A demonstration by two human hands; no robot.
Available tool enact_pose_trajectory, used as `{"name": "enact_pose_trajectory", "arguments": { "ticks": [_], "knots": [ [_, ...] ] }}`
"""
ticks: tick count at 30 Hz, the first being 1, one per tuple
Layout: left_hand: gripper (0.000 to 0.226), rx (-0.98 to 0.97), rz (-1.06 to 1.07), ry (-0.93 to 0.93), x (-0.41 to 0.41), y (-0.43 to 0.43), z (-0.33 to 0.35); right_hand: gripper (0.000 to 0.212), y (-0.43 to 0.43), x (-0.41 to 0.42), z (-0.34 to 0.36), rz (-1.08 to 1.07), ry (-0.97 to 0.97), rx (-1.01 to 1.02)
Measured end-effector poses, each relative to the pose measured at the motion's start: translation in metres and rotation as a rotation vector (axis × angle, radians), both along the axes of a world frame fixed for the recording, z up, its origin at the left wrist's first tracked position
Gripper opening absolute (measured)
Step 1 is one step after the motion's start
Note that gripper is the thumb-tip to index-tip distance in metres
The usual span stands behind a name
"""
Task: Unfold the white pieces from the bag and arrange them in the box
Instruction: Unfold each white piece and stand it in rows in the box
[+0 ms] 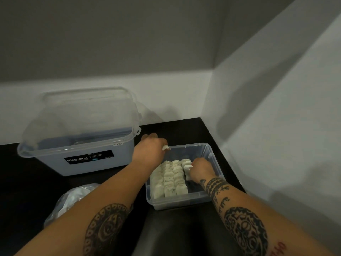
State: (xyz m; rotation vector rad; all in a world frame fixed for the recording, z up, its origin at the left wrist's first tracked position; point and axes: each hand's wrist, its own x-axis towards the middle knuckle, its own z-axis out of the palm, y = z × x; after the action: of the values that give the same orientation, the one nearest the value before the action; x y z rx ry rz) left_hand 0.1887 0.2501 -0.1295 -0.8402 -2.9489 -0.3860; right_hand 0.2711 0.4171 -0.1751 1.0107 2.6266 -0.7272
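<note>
A small clear plastic box (208, 152) sits on the dark counter near the right wall. Several white pieces (168, 179) lie in rows inside it, filling its left and middle. My right hand (202, 169) is inside the box at the right end of the rows and pinches a white piece (188, 169) there. My left hand (150, 147) hovers at the box's far left corner, its fingers curled round a small white piece (165, 147). A clear plastic bag (73, 200) holding more white pieces lies at the lower left, partly hidden behind my left forearm.
A large translucent storage box (83, 156) with a black label stands at the back left, a clear tub or lid resting on top of it. White walls close in behind and to the right. The dark counter edge runs along the bottom.
</note>
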Motion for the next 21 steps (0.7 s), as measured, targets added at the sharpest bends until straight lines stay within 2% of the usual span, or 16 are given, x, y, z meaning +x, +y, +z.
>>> {"name": "enact_pose_trajectory", "arguments": {
  "ticks": [3, 9, 15, 18, 19, 21],
  "knots": [
    [0.023, 0.016, 0.002, 0.004, -0.001, 0.000, -0.002, 0.024, -0.003, -0.006, -0.001, 0.023, 0.003, 0.045],
    [0.023, 0.015, 0.006, -0.009, -0.006, 0.001, -0.005, 0.023, -0.005, -0.012, -0.001, -0.061, 0.006, 0.039],
    [0.025, 0.099, 0.004, -0.053, -0.007, 0.001, -0.002, 0.030, -0.005, -0.014, -0.001, -0.123, 0.049, -0.035],
    [0.022, 0.334, 0.049, -0.154, -0.005, 0.005, 0.006, 0.031, -0.004, -0.013, -0.001, -0.116, 0.062, -0.037],
    [0.017, 0.452, 0.089, -0.239, -0.003, 0.008, 0.012, 0.031, -0.004, -0.012, 0.001, -0.106, 0.060, -0.024],
    [0.007, 0.749, 0.194, -0.544, 0.004, 0.013, 0.027, 0.031, -0.004, -0.010, 0.006, -0.078, 0.049, 0.014]
  ]
}}
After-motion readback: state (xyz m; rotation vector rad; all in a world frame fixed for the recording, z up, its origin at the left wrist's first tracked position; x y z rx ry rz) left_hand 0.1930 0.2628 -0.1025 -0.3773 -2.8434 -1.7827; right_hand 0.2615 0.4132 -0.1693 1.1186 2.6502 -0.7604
